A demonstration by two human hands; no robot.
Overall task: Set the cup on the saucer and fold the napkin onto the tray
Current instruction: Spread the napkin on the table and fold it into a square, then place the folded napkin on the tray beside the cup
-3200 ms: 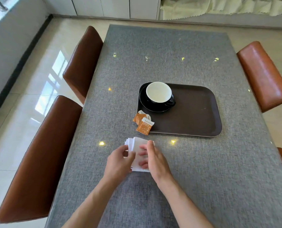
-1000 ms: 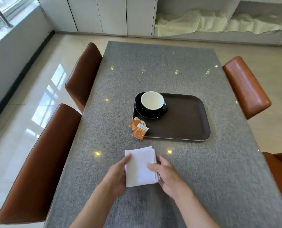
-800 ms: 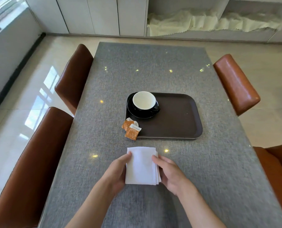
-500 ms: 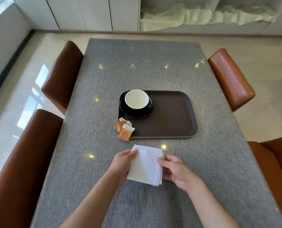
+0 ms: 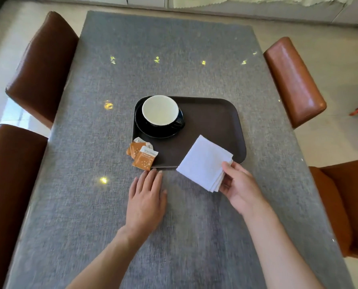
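A black cup with a white inside (image 5: 160, 110) stands on a black saucer (image 5: 153, 131) in the left part of the dark brown tray (image 5: 215, 122). The folded white napkin (image 5: 204, 162) is pinched at its near right corner by my right hand (image 5: 239, 187). It hangs over the tray's front right edge, partly above the tray and partly above the table. My left hand (image 5: 146, 198) lies flat on the grey tablecloth with fingers apart, holding nothing, just in front of the tray's front edge.
Two orange sachets (image 5: 142, 154) lie against the tray's front left corner, close to my left fingertips. Brown leather chairs stand at the left (image 5: 42, 65) and at the right (image 5: 295, 80) of the grey table (image 5: 111, 205).
My right hand has lifted the folded napkin and carried it forward and right over the tray's front edge. My left hand let go of it and now rests flat on the table.
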